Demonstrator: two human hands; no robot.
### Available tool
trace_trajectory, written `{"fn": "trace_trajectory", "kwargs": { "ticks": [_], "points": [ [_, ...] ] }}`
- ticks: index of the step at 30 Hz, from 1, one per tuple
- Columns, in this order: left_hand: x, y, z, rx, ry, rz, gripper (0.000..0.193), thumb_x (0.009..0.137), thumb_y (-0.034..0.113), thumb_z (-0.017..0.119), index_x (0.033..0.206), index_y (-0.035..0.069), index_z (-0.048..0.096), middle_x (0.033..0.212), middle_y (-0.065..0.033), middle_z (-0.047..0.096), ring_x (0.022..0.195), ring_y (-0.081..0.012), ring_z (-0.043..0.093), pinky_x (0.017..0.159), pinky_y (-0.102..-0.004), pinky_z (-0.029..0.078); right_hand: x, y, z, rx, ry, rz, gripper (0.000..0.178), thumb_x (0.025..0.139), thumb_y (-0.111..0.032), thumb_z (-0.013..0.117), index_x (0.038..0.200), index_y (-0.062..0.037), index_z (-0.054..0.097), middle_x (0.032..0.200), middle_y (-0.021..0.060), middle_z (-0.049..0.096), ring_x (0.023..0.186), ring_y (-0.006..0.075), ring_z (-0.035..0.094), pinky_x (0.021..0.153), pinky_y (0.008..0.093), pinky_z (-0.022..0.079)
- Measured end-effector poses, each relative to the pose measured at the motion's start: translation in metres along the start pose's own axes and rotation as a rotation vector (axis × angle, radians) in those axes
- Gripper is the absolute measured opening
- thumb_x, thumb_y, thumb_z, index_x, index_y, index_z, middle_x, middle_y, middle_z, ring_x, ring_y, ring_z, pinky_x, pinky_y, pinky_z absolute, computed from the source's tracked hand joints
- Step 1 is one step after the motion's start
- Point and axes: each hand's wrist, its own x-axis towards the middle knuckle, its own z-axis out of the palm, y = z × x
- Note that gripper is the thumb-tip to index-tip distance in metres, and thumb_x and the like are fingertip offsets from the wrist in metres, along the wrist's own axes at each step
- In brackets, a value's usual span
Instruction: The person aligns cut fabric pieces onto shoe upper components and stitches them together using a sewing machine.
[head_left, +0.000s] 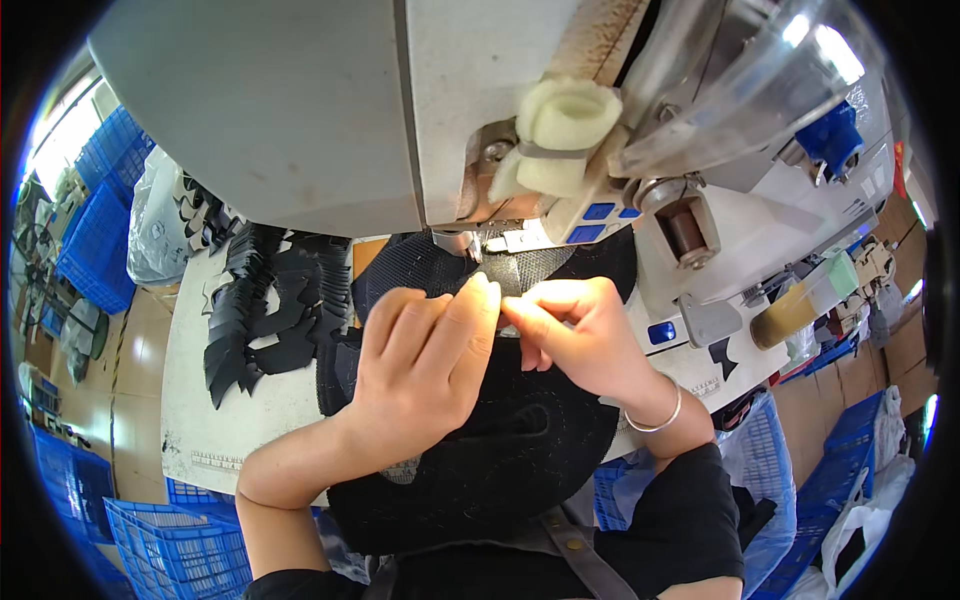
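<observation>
My left hand [425, 350] and my right hand [585, 335] meet fingertip to fingertip just in front of a sewing machine's presser foot [470, 245]. Both are pinched; anything between the fingertips is too small or hidden to make out. Under the foot and around my fingers lies black mesh fabric [415, 268]. A larger black fabric piece [490, 450] with an oval outline hangs from the table edge below my hands, toward my lap. The sewing machine head [270, 110] rises right beyond the fabric, with a pale foam roll [565, 125] strapped to its front.
Rows of cut black pieces [280, 310] overlap on the white table [190, 420] at left. One small black piece [722, 357] lies at right, near a thread bobbin [687, 232] on the machine. Blue crates [180, 550] stand on the floor both sides. A clear shield [750, 90] juts out at upper right.
</observation>
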Motion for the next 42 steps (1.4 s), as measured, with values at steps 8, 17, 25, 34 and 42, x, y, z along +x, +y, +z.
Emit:
{"fn": "trace_trajectory", "kwargs": {
  "ticks": [8, 17, 25, 34, 42],
  "points": [
    [0.001, -0.012, 0.007, -0.058, 0.127, -0.124, 0.024, 0.069, 0.008, 0.067, 0.092, 0.01, 0.072, 0.091, 0.0017, 0.063, 0.07, -0.0142, 0.054, 0.101, -0.0465, 0.04, 0.002, -0.011, -0.021, -1.012, 0.323, -0.974, 0.031, 0.061, 0.003, 0.074, 0.09, -0.0068, 0.068, 0.081, 0.0039, 0.061, 0.067, 0.0226, 0.056, 0.054, 0.0338, 0.041],
    [0.002, -0.021, 0.013, -0.063, 0.158, -0.134, 0.018, 0.069, 0.007, 0.067, 0.086, 0.013, 0.071, 0.087, 0.0058, 0.066, 0.073, -0.0119, 0.058, 0.102, -0.0415, 0.036, 0.012, -0.001, -0.031, -1.129, 0.241, -0.985, 0.029, 0.063, 0.002, 0.071, 0.09, -0.0078, 0.068, 0.092, 0.002, 0.066, 0.072, 0.0182, 0.056, 0.061, 0.0325, 0.041],
    [0.006, -0.031, 0.016, -0.142, 0.182, -0.138, 0.018, 0.066, 0.002, 0.067, 0.08, 0.013, 0.07, 0.084, 0.005, 0.066, 0.075, -0.0134, 0.062, 0.089, -0.0363, 0.038, 0.013, 0.002, -0.032, -1.09, 0.182, -1.039, 0.023, 0.066, -0.002, 0.072, 0.089, -0.0048, 0.069, 0.096, 0.0023, 0.067, 0.072, 0.018, 0.056, 0.061, 0.0311, 0.042],
    [0.009, -0.043, 0.02, -0.242, 0.187, -0.211, 0.015, 0.066, -0.001, 0.067, 0.071, 0.013, 0.069, 0.079, 0.0061, 0.068, 0.078, -0.014, 0.064, 0.084, -0.0336, 0.038, 0.007, 0.001, -0.022, -1.107, 0.182, -1.062, 0.026, 0.062, -0.005, 0.072, 0.088, -0.0044, 0.069, 0.091, 0.0035, 0.063, 0.074, 0.0188, 0.059, 0.063, 0.0319, 0.046],
    [-0.004, -0.059, 0.042, -0.466, 0.172, -0.303, 0.022, 0.067, -0.009, 0.065, 0.076, 0.01, 0.073, 0.077, -0.0015, 0.071, 0.073, -0.0183, 0.067, 0.069, -0.0282, 0.047, 0.004, 0.006, 0.001, -1.172, 0.348, -1.075, 0.024, 0.062, -0.002, 0.072, 0.086, -0.0028, 0.068, 0.087, 0.0034, 0.061, 0.077, 0.0181, 0.061, 0.069, 0.0312, 0.046]
  ]
}}
